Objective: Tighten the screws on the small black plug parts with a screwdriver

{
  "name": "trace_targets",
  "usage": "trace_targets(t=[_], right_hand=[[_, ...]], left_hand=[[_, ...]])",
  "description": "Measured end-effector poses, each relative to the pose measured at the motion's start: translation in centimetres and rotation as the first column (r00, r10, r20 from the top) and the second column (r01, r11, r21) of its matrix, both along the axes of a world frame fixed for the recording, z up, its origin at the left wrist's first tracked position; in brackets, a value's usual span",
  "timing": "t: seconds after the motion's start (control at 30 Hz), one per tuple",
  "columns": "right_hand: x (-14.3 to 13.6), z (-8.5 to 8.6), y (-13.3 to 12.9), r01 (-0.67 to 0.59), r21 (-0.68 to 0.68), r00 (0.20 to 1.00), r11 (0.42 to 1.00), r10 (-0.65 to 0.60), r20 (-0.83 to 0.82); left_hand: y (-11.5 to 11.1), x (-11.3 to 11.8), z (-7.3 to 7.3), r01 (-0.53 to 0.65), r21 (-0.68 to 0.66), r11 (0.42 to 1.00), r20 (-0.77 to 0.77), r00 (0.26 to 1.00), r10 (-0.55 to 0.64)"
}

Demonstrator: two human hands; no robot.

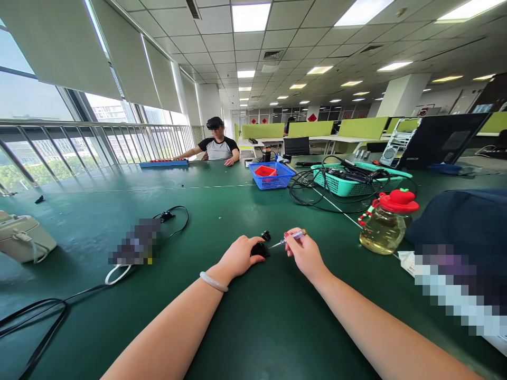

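Observation:
My left hand [241, 256] is closed round a small black part [259, 250] on the green tabletop, thumb and fingers on its sides; what kind of part it is I cannot make out. In my right hand [304, 254] is a slim screwdriver [295, 236] with a pale, clear-looking handle. Its metal shaft slants down to the left, the tip at or very near the black part. Just beyond my left fingertips lies another small black piece [265, 235], apart from the hand.
A glass jug [382, 232] with a red lid stands right, beside a dark cap [463, 221]. Farther back are a blue basket [273, 182] and a teal basket [352, 187] with black cables. Left lie a cable [55, 303] and a white case [27, 243]. A person [217, 145] sits across.

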State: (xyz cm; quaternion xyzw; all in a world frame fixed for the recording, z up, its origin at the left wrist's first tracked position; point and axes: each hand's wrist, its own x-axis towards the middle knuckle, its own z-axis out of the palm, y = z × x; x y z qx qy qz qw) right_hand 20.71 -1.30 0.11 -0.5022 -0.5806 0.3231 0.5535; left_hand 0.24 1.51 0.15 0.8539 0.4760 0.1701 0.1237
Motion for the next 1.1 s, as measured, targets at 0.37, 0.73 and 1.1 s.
trace_targets(t=[0.37,0.73,1.1], right_hand=[[-0.8,1.3,-1.6,-0.098,0.292,0.887,0.952,-0.049,0.459],[-0.9,0.6,-1.5,-0.066,0.313,0.955,0.947,-0.031,0.296],[-0.6,0.1,-1.0,-0.027,0.257,0.954,0.966,-0.051,0.295]], left_hand=[[-0.2,0.2,0.5,0.046,0.035,0.998,-0.064,0.997,-0.044],[-0.1,0.2,0.3,0.032,0.073,0.997,-0.094,0.995,-0.025],[-0.1,0.2,0.3,0.031,0.083,0.996,-0.080,0.996,-0.025]])
